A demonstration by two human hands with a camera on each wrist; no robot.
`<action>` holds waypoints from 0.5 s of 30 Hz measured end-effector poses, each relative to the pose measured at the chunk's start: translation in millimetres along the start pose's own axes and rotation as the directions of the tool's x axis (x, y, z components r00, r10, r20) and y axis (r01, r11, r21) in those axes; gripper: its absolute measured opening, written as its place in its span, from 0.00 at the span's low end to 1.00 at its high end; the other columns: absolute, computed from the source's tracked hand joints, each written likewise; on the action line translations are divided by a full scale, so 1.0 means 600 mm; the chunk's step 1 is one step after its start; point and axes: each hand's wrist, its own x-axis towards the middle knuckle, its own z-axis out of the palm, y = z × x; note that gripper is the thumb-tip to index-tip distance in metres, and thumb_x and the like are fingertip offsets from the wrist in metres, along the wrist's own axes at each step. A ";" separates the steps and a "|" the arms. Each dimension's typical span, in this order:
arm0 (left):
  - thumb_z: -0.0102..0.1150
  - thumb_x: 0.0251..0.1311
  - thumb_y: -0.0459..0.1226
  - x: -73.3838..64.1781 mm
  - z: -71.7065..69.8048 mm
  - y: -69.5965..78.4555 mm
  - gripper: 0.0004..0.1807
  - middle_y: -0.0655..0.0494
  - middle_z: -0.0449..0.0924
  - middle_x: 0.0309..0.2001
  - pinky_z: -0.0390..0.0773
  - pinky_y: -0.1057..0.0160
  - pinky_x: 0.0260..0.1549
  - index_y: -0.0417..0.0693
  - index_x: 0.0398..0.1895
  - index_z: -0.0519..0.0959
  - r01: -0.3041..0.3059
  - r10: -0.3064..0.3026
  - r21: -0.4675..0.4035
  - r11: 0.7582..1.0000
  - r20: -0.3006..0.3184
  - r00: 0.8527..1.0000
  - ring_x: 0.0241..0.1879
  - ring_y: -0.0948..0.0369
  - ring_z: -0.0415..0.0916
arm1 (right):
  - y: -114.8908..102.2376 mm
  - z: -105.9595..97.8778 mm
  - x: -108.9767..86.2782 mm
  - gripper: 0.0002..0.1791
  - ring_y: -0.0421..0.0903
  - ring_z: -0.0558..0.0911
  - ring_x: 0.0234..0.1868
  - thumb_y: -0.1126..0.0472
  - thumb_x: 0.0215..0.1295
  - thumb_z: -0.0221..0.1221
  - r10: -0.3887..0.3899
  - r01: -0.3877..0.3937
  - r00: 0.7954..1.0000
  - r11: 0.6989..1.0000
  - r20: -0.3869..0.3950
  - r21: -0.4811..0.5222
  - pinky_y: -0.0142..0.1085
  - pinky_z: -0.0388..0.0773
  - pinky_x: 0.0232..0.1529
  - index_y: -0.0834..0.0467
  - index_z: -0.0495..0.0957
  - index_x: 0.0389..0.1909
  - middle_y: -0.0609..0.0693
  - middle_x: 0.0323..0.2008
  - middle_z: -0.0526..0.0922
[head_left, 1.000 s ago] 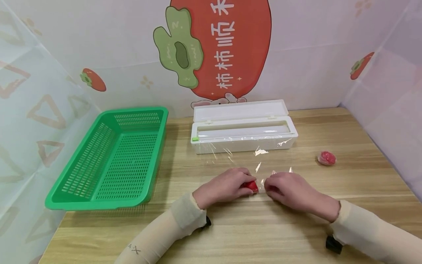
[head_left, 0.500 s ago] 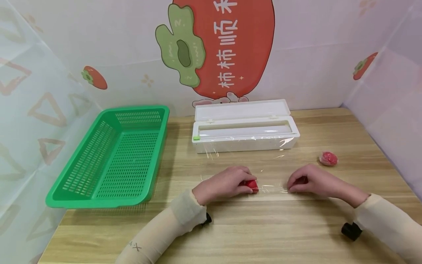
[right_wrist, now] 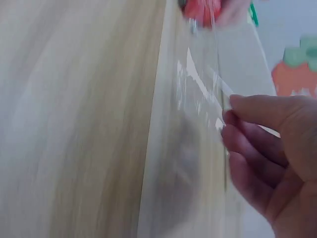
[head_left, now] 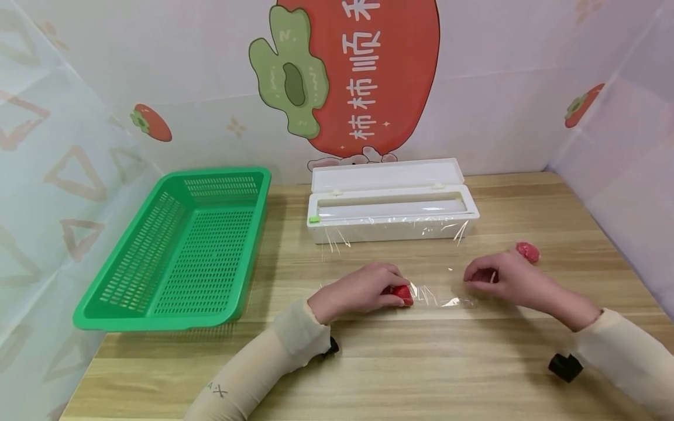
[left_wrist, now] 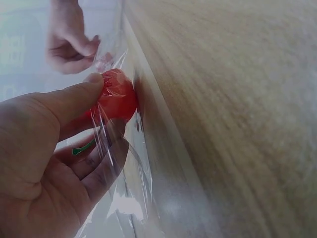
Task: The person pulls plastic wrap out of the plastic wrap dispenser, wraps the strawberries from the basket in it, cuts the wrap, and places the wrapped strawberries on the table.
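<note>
My left hand (head_left: 360,295) holds a small, round red object (head_left: 404,294) on the table between thumb and fingers. In the left wrist view, clear cling film (left_wrist: 112,148) lies over that red object (left_wrist: 119,99) and across the fingers; its exact kind is hard to tell through the film. To the right, my right hand (head_left: 508,279) pinches the film's edge between thumb and forefinger. From the red object the film (right_wrist: 198,84) stretches toward these fingertips in the right wrist view. Behind both hands stands a white cling film box (head_left: 389,233), lid raised, roll inside.
A green plastic basket (head_left: 239,280) stands at the left of the wooden table (head_left: 411,374). Beyond my right hand lies a small pinkish-red object (head_left: 528,251), partly hidden by that hand. Film hangs over the box's front edge. Printed cloth walls enclose the back and sides.
My right hand has moved right, away from the left hand, then slightly up, and the film between them now spreads wider. The left hand keeps its place on the red object.
</note>
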 end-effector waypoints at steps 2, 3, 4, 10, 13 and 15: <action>0.62 0.65 0.46 0.001 0.000 0.001 0.12 0.62 0.77 0.42 0.72 0.74 0.43 0.57 0.49 0.84 0.016 -0.016 -0.005 1.000 0.001 1.000 0.42 0.67 0.73 | -0.020 0.009 0.008 0.11 0.25 0.74 0.27 0.67 0.51 0.72 -0.050 0.048 0.998 0.998 -0.044 -0.037 0.26 0.75 0.26 0.48 0.85 0.31 0.36 0.29 0.85; 0.62 0.65 0.46 0.001 -0.001 0.001 0.13 0.62 0.77 0.43 0.72 0.74 0.43 0.57 0.50 0.84 0.024 -0.024 -0.008 1.000 0.002 1.000 0.42 0.67 0.73 | -0.031 0.015 0.012 0.11 0.25 0.74 0.27 0.66 0.51 0.72 -0.088 0.085 0.994 0.995 -0.057 -0.056 0.25 0.75 0.26 0.48 0.86 0.32 0.36 0.29 0.85; 0.62 0.65 0.46 0.001 -0.002 0.002 0.13 0.61 0.76 0.43 0.73 0.74 0.42 0.57 0.50 0.84 0.032 -0.032 -0.015 0.999 0.003 0.999 0.41 0.67 0.73 | -0.042 0.022 0.016 0.11 0.26 0.75 0.28 0.66 0.51 0.72 -0.128 0.123 0.989 0.990 -0.069 -0.074 0.25 0.76 0.27 0.48 0.86 0.33 0.36 0.31 0.85; 0.64 0.64 0.46 0.004 -0.003 -0.001 0.13 0.61 0.76 0.40 0.71 0.75 0.37 0.54 0.49 0.84 0.037 -0.037 -0.046 0.998 0.000 0.999 0.38 0.65 0.74 | -0.089 0.073 0.039 0.16 0.37 0.84 0.36 0.63 0.45 0.75 -0.385 0.352 0.912 0.912 -0.144 -0.212 0.32 0.83 0.37 0.52 0.88 0.39 0.42 0.36 0.86; 0.65 0.63 0.46 0.006 -0.002 -0.005 0.15 0.61 0.77 0.40 0.71 0.75 0.38 0.52 0.50 0.83 0.043 -0.044 -0.050 0.998 -0.009 0.999 0.39 0.66 0.74 | -0.096 0.096 0.047 0.21 0.42 0.86 0.40 0.62 0.44 0.76 -0.430 0.379 0.887 0.887 -0.171 -0.265 0.37 0.84 0.41 0.54 0.87 0.44 0.47 0.40 0.87; 0.65 0.62 0.46 0.007 0.000 -0.007 0.17 0.62 0.79 0.41 0.73 0.75 0.41 0.51 0.51 0.81 0.055 -0.057 -0.067 0.996 -0.020 0.998 0.39 0.68 0.74 | -0.098 0.107 0.051 0.24 0.43 0.86 0.43 0.62 0.44 0.76 -0.431 0.375 0.884 0.884 -0.180 -0.278 0.38 0.85 0.42 0.55 0.86 0.47 0.49 0.43 0.87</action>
